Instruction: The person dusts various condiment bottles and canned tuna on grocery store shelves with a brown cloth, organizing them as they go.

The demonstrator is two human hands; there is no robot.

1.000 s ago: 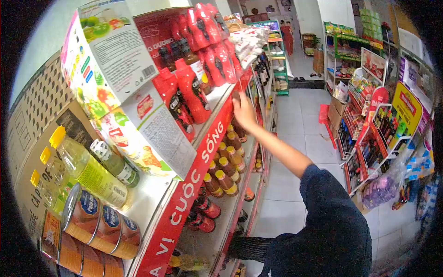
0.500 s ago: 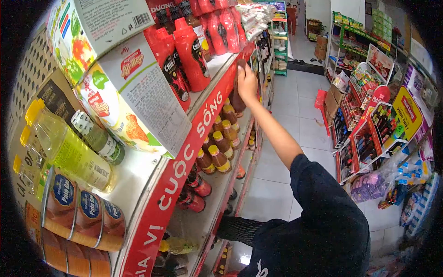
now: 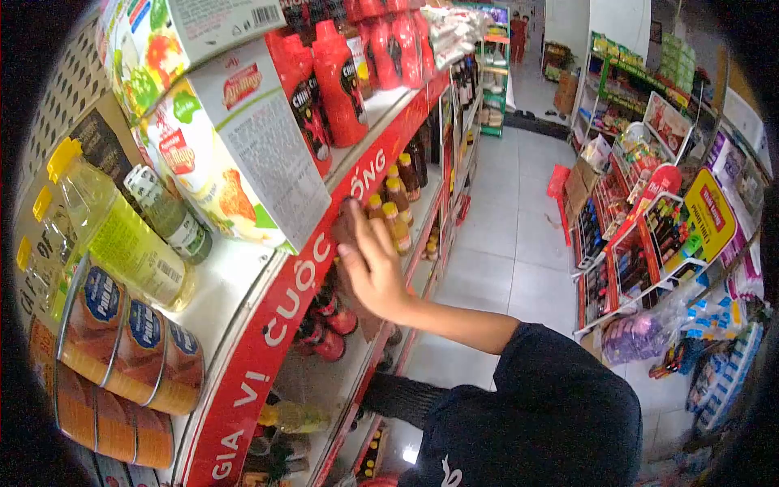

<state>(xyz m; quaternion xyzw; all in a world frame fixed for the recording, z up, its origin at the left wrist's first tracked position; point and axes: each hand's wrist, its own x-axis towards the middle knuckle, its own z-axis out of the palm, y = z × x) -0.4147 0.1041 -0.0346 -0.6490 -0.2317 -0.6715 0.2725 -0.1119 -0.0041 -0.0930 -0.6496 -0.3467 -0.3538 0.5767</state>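
My right hand presses a dark brown cloth against the red shelf edge strip with white lettering. The fingers point up and left, with the back of the hand toward me. Cartons of mayonnaise stand on the top shelf, left of the hand. Bottles with yellow caps are on the shelf below, just right of the fingers. My left hand is out of view.
The top shelf also holds red chili sauce bottles, yellow liquid bottles and stacked cans. A tiled aisle runs ahead, with red racks of goods on its right. Two people in orange are far off.
My right hand has come back along the shelf edge, down and left, bringing the cloth nearer to me. My elbow is now more bent. The view has shifted slightly.
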